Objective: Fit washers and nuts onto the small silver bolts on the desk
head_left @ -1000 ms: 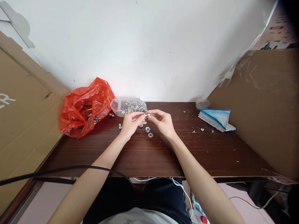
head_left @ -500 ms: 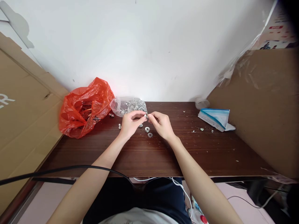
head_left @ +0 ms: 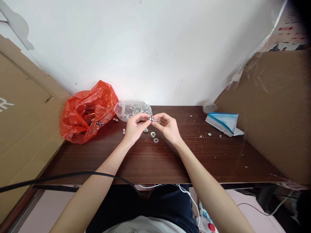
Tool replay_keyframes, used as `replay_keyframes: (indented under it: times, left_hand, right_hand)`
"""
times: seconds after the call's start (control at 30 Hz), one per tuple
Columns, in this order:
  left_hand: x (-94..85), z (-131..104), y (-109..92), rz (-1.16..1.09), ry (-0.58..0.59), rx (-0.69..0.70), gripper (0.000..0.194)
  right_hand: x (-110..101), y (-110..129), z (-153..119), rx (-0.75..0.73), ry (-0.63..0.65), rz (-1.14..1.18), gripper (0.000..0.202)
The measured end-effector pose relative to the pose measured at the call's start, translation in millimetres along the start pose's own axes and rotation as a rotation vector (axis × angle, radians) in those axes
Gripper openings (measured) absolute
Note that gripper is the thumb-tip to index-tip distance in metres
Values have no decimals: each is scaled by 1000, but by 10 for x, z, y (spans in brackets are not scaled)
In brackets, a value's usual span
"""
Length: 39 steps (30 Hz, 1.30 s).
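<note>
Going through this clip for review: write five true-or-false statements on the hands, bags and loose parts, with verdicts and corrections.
1. The left hand and right hand hold a small metal part between them. True.
2. The clear bag contains many small metal pieces. True.
3. The red bag stands to the right of the clear bag. False: the red bag is to its left.
4. The flat washer lies nearer the table's front edge than the thicker ring. True.
5. The right hand is touching the blue-and-white packet. False: the packet lies apart, farther right.
</note>
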<state>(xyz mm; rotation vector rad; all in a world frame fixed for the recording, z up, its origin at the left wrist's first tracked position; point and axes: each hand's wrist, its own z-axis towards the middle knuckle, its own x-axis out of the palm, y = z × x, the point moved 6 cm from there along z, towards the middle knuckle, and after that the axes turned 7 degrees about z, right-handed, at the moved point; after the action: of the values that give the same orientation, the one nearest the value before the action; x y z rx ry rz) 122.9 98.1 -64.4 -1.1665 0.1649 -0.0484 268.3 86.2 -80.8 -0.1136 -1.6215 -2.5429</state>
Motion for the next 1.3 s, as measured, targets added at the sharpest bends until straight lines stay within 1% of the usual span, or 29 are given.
replay_keyframes:
  times: [0.13,0.33,0.43,0.67,0.77,0.93,1.3]
  left_hand:
    - [31,-7,13,22,32,-5,23]
    - [80,-21,55,120,98,-19,27]
    - [91,-25,72,184,125,22,26]
    - [115,-54,-15,426,107,278,31]
    - [115,-72,-46,522,83,341,29]
    - [103,-85,-41,633,65,366,21]
    - [103,-85,-47,650,67,333,22]
  right_hand:
    - [-20,43,-6,-64,-20,-64,25]
    - [28,196,-42,-245,43,-406,12]
    - [48,214,-53,-292,66,-499,9]
    - [49,195,-53,-291,66,-538,8]
    - [52,193,-52,-290,65,-538,7]
    - [56,196,-57,-289,63,-539,6]
    - [80,186,-64,-233,72,-528,10]
